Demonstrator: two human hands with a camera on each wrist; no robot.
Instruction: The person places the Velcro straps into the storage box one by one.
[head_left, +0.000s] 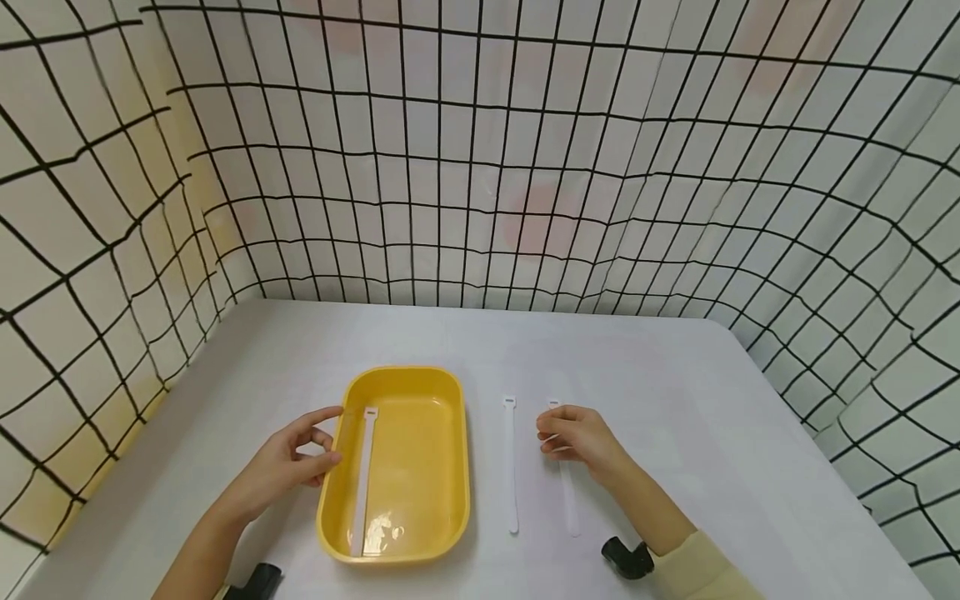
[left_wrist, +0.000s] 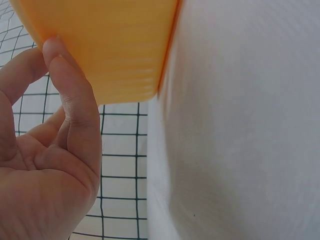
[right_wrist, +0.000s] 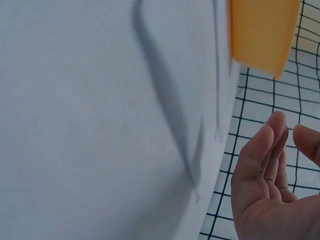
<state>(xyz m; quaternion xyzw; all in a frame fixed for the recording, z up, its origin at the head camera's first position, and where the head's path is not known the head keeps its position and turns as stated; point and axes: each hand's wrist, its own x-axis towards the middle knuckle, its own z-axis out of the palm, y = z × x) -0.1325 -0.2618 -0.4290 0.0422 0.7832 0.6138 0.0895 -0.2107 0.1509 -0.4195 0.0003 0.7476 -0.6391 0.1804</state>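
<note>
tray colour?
Yellow tray, plain, no pattern. Clearest in the head view.

Three white straps [head_left: 512, 467] – one in the single yellow tray [head_left: 442, 417] – and two hands [head_left: 288, 462].

Both hands are bare, with no gloves, rings or watch showing on the left hand [head_left: 288, 462] or the right hand [head_left: 577, 437]. The right forearm ends in a pale cream-yellow sleeve [head_left: 693, 571] with a soft, knit-like cuff, while the left forearm is uncovered as far as the head view shows. A small black, rounded camera mount [head_left: 626, 557] sits under the right wrist, and a similar black mount [head_left: 257, 579] sits at the left wrist.
</note>
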